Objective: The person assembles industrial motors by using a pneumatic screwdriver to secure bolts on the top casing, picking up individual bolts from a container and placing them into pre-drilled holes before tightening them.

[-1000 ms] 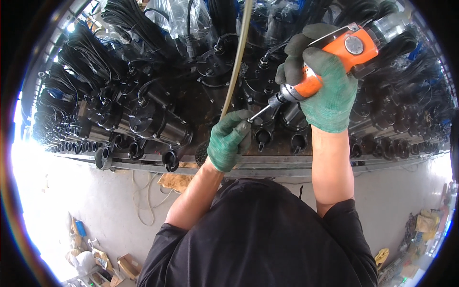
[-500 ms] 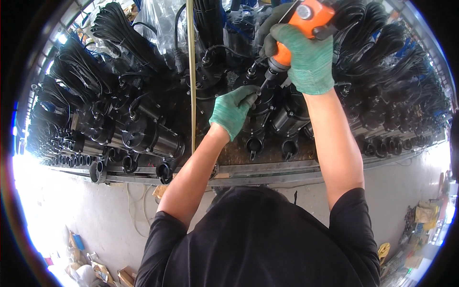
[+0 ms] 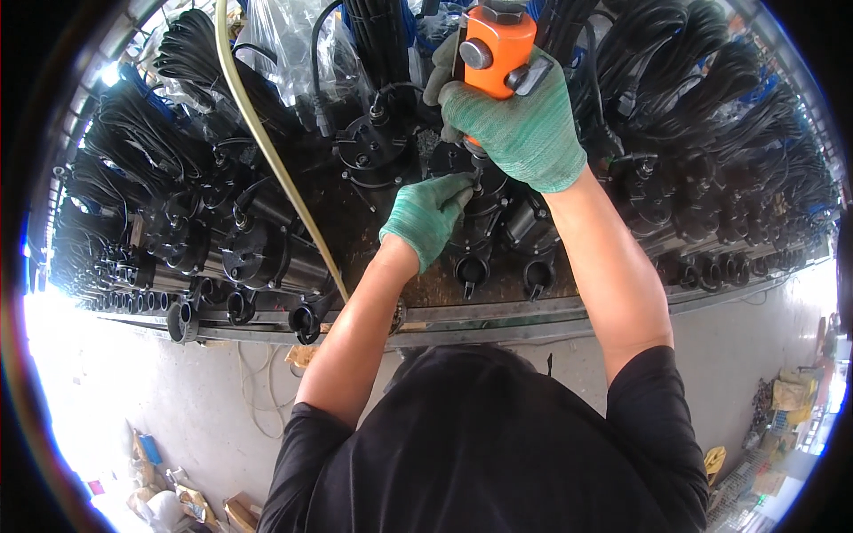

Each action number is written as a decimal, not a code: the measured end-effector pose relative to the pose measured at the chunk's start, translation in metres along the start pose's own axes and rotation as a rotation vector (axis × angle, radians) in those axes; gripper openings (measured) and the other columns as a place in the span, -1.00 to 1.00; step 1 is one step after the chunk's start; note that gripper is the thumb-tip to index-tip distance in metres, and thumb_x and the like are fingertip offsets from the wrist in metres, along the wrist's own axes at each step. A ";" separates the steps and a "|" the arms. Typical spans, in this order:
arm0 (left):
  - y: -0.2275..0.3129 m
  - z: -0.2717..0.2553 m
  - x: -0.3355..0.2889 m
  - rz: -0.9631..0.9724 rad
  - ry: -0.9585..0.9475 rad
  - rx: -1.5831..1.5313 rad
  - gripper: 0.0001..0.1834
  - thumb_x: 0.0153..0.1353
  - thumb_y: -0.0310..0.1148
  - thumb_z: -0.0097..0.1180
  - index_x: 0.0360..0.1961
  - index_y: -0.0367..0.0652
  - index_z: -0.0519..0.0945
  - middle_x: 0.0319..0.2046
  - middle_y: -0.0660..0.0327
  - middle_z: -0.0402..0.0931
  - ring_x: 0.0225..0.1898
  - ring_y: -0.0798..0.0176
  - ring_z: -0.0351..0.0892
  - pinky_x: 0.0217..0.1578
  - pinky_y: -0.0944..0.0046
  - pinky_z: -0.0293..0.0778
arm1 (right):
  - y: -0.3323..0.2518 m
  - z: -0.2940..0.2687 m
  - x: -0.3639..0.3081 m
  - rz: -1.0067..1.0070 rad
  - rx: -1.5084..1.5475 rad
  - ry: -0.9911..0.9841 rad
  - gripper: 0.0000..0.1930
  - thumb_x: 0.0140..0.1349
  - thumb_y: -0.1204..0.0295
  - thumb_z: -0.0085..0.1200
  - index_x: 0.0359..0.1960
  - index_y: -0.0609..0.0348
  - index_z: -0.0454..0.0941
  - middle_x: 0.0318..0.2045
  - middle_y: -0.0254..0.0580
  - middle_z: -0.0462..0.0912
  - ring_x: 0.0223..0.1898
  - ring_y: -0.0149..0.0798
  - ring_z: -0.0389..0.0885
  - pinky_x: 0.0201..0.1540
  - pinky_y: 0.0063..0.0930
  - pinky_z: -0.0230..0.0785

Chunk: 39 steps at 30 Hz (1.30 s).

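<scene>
My right hand [image 3: 538, 124], in a green glove with grey fingers, is wrapped round an orange air screwdriver [image 3: 500, 53]. The tool stands almost upright, its lower end over a black pump [image 3: 455, 160]. My left hand [image 3: 428, 213], gloved alike, has thumb and fingers pinched together beside the tool's lower tip, at the edge of the pump's top. What those fingertips hold, if anything, is hidden. Left of my left hand stands another black pump [image 3: 369, 147] with a cable coming out of its lid. A metal-bodied pump [image 3: 530, 220] lies to the right.
Rows of similar pumps with bundled black cables [image 3: 213, 67] fill the bench on both sides. A pale yellow hose [image 3: 271, 151] hangs across the left-middle. Clear plastic wrap [image 3: 284, 53] lies at the back. The bench's metal edge [image 3: 498, 330] runs before me.
My right hand has brought the screwdriver leftward and set it more upright over the pump. My left hand has shifted slightly left and down. The hose has swung left and now slants.
</scene>
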State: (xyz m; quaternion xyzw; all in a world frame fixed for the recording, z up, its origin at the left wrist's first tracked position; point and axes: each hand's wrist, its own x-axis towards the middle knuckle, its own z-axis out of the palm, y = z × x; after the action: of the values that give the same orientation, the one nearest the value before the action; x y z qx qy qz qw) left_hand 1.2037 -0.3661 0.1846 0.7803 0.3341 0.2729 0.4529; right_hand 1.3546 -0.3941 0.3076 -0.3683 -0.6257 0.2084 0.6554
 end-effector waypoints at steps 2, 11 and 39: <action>0.007 -0.003 -0.003 -0.114 -0.041 -0.064 -0.70 0.42 -0.44 0.21 0.14 -0.24 0.68 -0.17 0.14 0.76 -0.33 0.46 0.53 -0.23 0.36 0.55 | -0.007 -0.004 0.000 0.039 -0.073 -0.034 -0.78 0.21 0.63 0.20 -0.10 0.23 0.58 -0.39 -0.19 0.72 -0.50 -0.40 0.70 -0.43 -0.54 0.58; 0.006 -0.001 -0.012 -0.042 0.040 -0.109 -0.73 0.46 -0.37 0.13 0.08 -0.26 0.66 -0.27 0.20 0.70 -0.37 0.43 0.52 -0.31 0.36 0.52 | -0.003 -0.010 0.002 0.027 0.038 -0.045 -0.78 0.22 0.67 0.17 -0.10 0.26 0.59 -0.38 -0.10 0.73 -0.53 -0.33 0.69 -0.47 -0.49 0.60; 0.016 0.123 -0.095 -0.506 -0.240 -1.265 -0.65 0.37 -0.06 0.28 -0.04 -0.06 0.55 -0.41 0.38 0.34 -0.56 0.55 0.13 -0.64 0.52 0.07 | -0.055 -0.131 -0.102 0.208 0.451 0.161 -0.67 0.18 0.55 0.14 0.01 0.31 0.58 -0.30 0.07 0.71 -0.61 -0.31 0.62 -0.48 -0.31 0.63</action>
State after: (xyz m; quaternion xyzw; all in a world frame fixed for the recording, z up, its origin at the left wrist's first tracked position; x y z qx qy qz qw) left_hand 1.2380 -0.5096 0.1330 0.2893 0.2300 0.2131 0.9044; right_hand 1.4587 -0.5332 0.2872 -0.2905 -0.4680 0.3790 0.7436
